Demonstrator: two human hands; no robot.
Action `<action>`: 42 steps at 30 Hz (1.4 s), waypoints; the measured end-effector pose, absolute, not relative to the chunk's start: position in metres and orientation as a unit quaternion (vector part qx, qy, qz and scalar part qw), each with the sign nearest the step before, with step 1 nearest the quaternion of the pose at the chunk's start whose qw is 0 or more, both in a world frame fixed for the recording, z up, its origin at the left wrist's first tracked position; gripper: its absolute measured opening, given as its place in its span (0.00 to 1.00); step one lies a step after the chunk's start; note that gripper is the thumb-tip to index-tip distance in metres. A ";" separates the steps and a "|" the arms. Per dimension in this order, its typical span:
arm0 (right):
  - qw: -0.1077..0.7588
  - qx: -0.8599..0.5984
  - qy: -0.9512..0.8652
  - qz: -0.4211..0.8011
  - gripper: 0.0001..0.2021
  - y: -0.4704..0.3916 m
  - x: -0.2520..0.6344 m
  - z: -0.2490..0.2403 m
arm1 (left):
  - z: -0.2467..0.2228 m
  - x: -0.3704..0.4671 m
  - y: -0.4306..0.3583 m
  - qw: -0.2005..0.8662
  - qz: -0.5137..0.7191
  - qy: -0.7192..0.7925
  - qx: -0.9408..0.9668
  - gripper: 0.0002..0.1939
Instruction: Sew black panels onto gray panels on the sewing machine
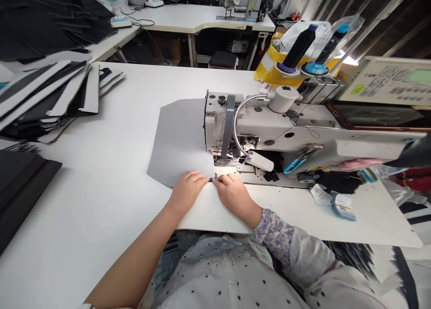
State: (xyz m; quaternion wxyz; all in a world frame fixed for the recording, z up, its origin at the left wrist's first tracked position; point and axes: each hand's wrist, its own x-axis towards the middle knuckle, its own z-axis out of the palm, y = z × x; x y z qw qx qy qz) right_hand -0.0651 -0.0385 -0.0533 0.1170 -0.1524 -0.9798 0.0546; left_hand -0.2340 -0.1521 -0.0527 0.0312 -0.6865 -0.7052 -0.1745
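The left hand (pixel 189 191) and the right hand (pixel 236 197) met near the front edge of the white worktop (pixel 111 210), fingertips facing. Each grip was pressed together, pinching one end of a short black strip (pixel 211 180) that showed between them. The strip lay at the near edge of a grey panel (pixel 178 138), which spread flat beyond the left grip and ran under its fingers.

Just beyond the right grip stood the head of a sewing machine (pixel 222 120), its arm reaching off to the right. A white lamp (pixel 261 161) on a bent metal tube hung beyond and to the right of that grip, with blue snips (pixel 296 163) farther right. Paper labels (pixel 343 206) lay well to the right, near the worktop's front edge.

Well left of the left grip sat a folded black stack (pixel 23 188), and beyond that a pile of grey and black pieces (pixel 60 98). Two thread cones (pixel 301 46) stood far beyond the right grip.
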 end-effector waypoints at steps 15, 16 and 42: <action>0.160 -0.227 -0.958 0.076 0.17 -0.011 -0.097 -0.056 | -0.048 -0.271 -0.099 -0.023 -0.201 -0.713 -0.671 0.13; 0.160 -0.228 -0.957 0.076 0.17 -0.010 -0.098 -0.055 | -0.049 -0.272 -0.098 -0.022 -0.205 -0.713 -0.671 0.13; 0.120 -0.270 -0.949 0.106 0.19 -0.006 -0.106 -0.055 | -0.046 -0.280 -0.083 -0.026 -0.193 -0.716 -0.670 0.12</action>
